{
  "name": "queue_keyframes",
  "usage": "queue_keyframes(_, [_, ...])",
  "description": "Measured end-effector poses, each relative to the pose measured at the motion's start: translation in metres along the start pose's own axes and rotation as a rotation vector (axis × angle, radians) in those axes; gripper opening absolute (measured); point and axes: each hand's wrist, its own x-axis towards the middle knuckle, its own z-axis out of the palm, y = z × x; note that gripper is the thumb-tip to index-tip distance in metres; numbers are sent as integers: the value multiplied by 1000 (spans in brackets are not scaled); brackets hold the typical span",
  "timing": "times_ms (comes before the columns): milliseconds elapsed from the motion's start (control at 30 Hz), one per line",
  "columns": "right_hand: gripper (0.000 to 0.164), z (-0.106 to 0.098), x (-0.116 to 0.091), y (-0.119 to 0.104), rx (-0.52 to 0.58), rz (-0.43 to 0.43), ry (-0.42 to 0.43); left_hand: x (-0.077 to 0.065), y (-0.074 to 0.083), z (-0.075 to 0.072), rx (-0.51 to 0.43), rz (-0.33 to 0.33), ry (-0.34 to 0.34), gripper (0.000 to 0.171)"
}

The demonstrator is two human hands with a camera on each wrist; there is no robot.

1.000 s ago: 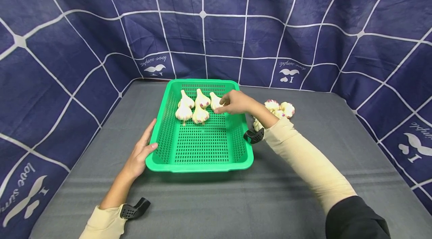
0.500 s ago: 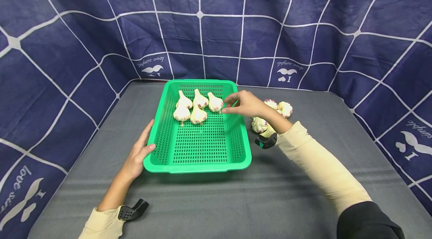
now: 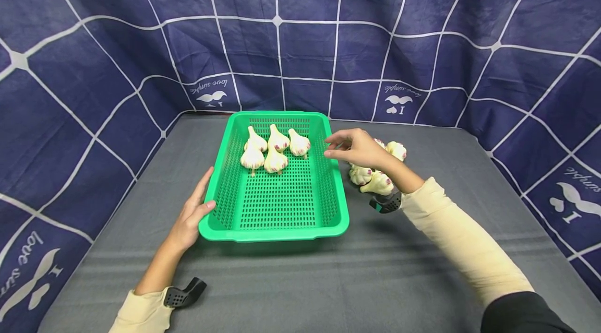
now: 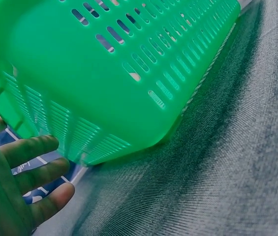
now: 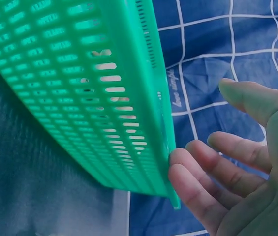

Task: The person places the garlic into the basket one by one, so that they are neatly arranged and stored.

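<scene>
A green plastic basket [image 3: 277, 235] with slotted walls sits mid-table. Inside it, toward the back, several white garlic bulbs [image 3: 276, 162] with purple streaks lie in two groups of rows, one bulb [image 3: 299, 143] to the right of the others. My left hand [image 3: 190, 218] rests at the basket's left side, thumb at the rim; in the left wrist view its fingers [image 4: 43, 169] are straight beside the wall. Above the right rim hovers my right hand [image 3: 359, 147], fingers loosely bent and holding nothing. More garlic bulbs [image 3: 377, 183] lie on the table, partly hidden under that hand and wrist.
Grey cloth covers the table [image 3: 375, 281]. A dark blue curtain [image 3: 305, 51] with white grid lines stands behind and along both sides. Black wrist devices [image 3: 185, 294] are worn on both arms.
My right hand has drawn back from the rightmost bulb in the basket, moving right to the rim with fingers apart from it. The left hand stays at the basket's side.
</scene>
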Motion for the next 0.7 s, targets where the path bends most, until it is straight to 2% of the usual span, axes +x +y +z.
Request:
queue_keyframes(167, [37, -5, -8, 4, -7, 22, 9, 0, 0, 0, 6, -3, -6, 67])
queue_keyframes(500, [31, -14, -29, 22, -9, -5, 18, 0, -2, 0, 5, -12, 0, 67])
queue_keyframes(700, [34, -19, -45, 34, 26, 11, 34, 0, -2, -1, 12, -11, 4, 67])
